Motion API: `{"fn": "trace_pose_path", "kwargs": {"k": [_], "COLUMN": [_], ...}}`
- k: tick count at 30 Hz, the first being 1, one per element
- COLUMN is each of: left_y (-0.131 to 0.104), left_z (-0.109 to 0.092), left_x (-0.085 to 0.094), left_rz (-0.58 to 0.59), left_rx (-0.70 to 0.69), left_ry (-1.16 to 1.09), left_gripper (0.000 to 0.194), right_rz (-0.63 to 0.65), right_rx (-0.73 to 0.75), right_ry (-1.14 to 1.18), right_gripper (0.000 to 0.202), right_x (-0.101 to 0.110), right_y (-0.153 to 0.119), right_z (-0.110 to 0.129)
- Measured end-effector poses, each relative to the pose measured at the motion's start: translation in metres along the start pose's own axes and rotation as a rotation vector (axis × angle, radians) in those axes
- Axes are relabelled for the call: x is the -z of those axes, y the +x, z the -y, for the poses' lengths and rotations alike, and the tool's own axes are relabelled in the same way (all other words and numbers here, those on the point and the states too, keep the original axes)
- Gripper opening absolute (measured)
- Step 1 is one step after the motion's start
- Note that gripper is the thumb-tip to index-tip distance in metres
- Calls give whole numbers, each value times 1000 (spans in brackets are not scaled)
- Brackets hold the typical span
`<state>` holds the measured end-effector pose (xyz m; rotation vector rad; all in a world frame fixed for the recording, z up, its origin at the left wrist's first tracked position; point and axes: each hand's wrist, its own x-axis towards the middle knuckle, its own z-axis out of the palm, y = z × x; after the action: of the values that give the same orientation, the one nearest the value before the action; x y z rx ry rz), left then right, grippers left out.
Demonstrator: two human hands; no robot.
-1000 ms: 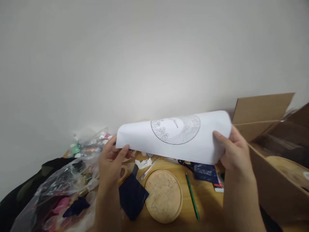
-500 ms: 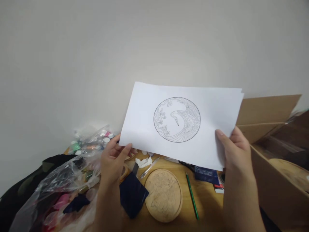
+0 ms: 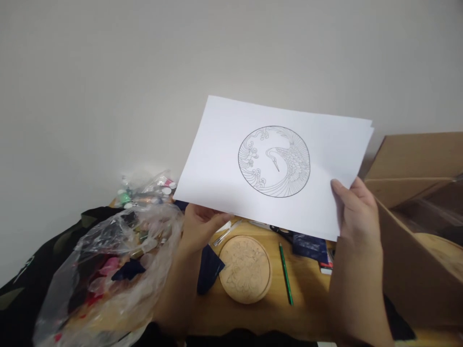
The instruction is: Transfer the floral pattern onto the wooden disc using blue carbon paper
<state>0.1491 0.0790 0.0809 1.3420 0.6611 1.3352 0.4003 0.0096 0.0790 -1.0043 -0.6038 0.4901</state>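
From where I stand, the white sheets of paper (image 3: 210, 159) are up in front of the person, above the worktop (image 3: 307, 289), with a crane drawn in a circle facing them. Their long axis runs from left to right, dipping slightly rightward. The right hand (image 3: 358, 212) pinches the right end, thumb in front; the left hand (image 3: 204, 226) sits at the lower long edge, left of the drawing, its fingers partly hidden, so I can't tell how tightly they grip. Below lie a wooden disc (image 3: 246, 270) and a green pencil (image 3: 285, 274).
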Motion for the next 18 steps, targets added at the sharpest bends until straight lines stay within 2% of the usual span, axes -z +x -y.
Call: {"fn": "trace_pose_path", "kwargs": {"k": [7,9,13,16,18], "left_y": [-4,-5,-2,2,5], "left_z": [-3,-1,5,12,18], "left_x": [-5,-5,-4,0,6], "left_rz": [43,19,-102,-237,-362], "left_rx": [50,70,104,48,-48], "left_ry": [-35,-62,-112,-74,9], "left_gripper": [30,30,25,21,37], "right_rz": [1,-1,-31,-65,-77], "right_rx": [-21,-9,64,134,159], "right_ry": [4,11,34,30,25], "right_gripper": [35,36,36,34,33], "right_x": [0,-1,-4,-5,-5], "right_y": [-1,-2,-6,-8,-9], "right_z": [5,6,6,4,2]}}
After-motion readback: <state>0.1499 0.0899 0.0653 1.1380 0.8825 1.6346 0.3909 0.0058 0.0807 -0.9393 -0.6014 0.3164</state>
